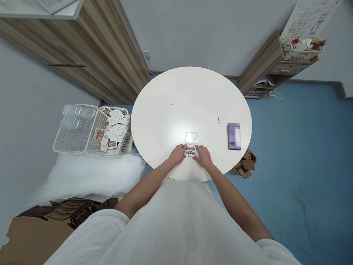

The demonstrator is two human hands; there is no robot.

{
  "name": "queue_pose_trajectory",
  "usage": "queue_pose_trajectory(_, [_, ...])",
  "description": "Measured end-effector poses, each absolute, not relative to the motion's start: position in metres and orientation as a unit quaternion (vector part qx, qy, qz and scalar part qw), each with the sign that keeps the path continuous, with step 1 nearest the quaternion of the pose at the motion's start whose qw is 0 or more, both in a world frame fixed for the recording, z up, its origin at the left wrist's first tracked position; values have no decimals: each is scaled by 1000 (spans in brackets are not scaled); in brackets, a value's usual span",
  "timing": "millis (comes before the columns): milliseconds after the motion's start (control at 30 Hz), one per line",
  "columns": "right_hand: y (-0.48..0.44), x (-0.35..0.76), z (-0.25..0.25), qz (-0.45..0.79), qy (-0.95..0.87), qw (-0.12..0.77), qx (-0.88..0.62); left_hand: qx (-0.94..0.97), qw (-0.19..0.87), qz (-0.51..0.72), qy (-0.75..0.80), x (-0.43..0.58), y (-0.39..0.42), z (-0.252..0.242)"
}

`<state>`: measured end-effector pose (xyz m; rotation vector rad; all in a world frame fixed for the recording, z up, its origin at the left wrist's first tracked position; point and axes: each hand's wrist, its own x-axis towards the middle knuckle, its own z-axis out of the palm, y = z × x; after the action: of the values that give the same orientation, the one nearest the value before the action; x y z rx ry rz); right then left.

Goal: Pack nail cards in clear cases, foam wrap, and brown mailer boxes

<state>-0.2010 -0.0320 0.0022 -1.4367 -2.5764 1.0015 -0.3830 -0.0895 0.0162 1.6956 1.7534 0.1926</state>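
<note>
A small clear plastic case [190, 150] lies on the white table near its front edge, its hinged lid [191, 137] tipped open away from me. Inside sit rows of dark red oval pieces that look like false nails [190, 151]. My left hand [178, 154] grips the case's left side, thumb and fingers closed on the edge. On the opposite side, my right hand [203, 156] holds the right edge in the same way. Some fingertips are too small to make out clearly.
A purple box [234, 136] lies on the right of the oval table [190, 95]. To the left stand a basket of nail cards [127, 129] and a basket of clear cases [56, 145]. Cardboard pieces [245, 164] are by the table's right side; a cabinet [110, 55] stands behind left.
</note>
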Motion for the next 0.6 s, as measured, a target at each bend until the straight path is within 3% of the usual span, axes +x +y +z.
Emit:
queue_pose_trajectory(400, [-34,-203,6,351,-798,17,-489,621,399,138,660,-392,-90,14])
queue_pose_trajectory(600, [-36,-206,16,496,-666,76,-552,469,500,236,689,-394,-94,14])
